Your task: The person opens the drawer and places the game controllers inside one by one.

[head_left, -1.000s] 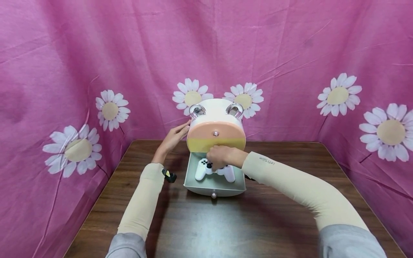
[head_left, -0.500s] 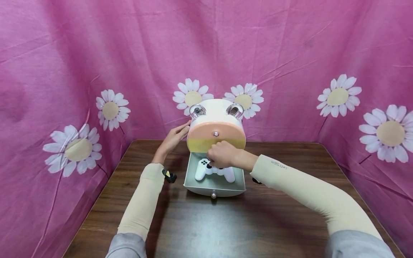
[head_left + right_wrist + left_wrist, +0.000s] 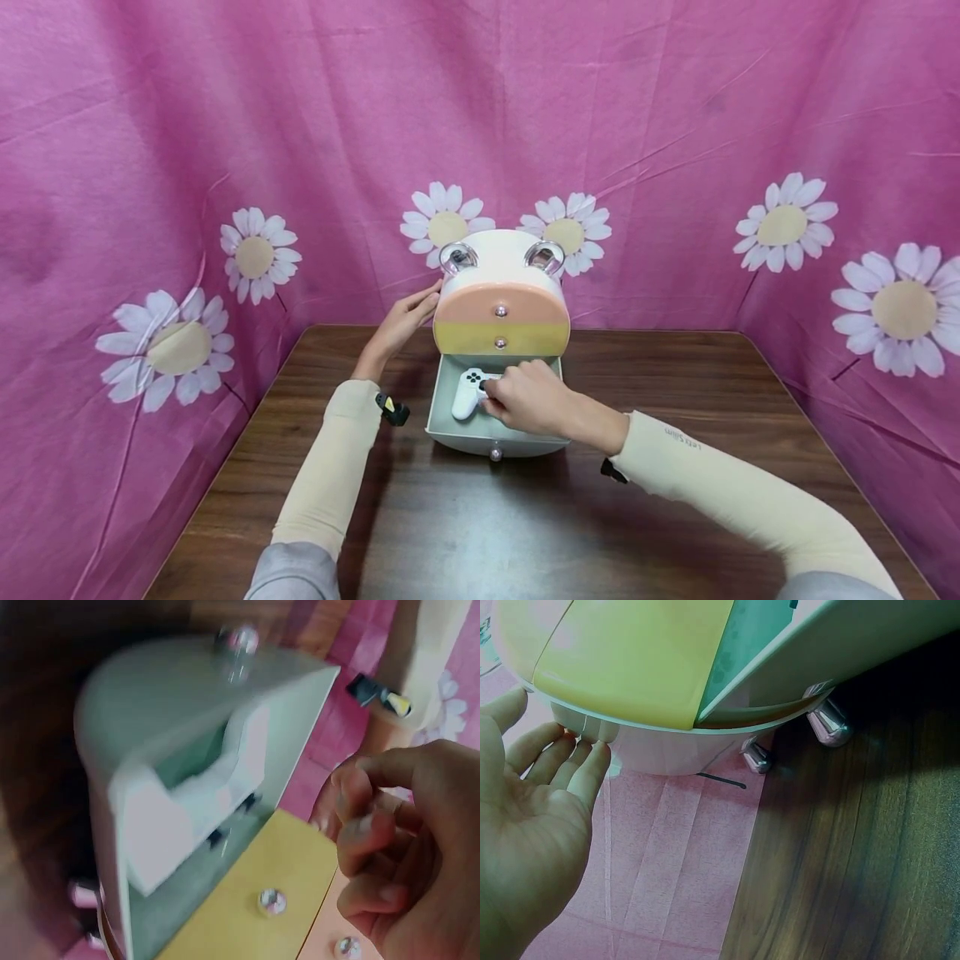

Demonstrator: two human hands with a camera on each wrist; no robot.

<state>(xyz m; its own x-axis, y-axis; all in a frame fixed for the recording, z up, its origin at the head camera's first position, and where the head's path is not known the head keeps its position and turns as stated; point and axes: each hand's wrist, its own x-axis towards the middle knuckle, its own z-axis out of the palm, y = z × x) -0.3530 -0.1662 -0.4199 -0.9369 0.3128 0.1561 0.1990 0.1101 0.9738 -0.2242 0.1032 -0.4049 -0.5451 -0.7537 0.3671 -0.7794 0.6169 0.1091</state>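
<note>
A small frog-like cabinet (image 3: 498,257) with an orange top drawer (image 3: 468,307) and a yellow middle drawer (image 3: 461,337) stands on the table. Its pale green bottom drawer (image 3: 450,443) is pulled out, and a white game controller (image 3: 467,398) lies inside. My left hand (image 3: 403,323) rests its fingertips against the cabinet's left side; in the left wrist view those fingers (image 3: 592,769) are nearly straight. Over the bottom drawer, my right hand (image 3: 532,398) hides the controller's right half. In the right wrist view its fingers (image 3: 367,832) are loosely curled around nothing, apart from the controller.
The brown wooden table (image 3: 480,525) runs up to a pink curtain (image 3: 637,100) with daisies behind and at both sides. Short metallic legs (image 3: 829,724) hold the cabinet up. A silver knob (image 3: 496,454) sticks out from the drawer's front.
My right hand has moved down and to the right, from before the yellow drawer to over the bottom drawer. The yellow drawer's knob has come into view. My left hand has stayed put.
</note>
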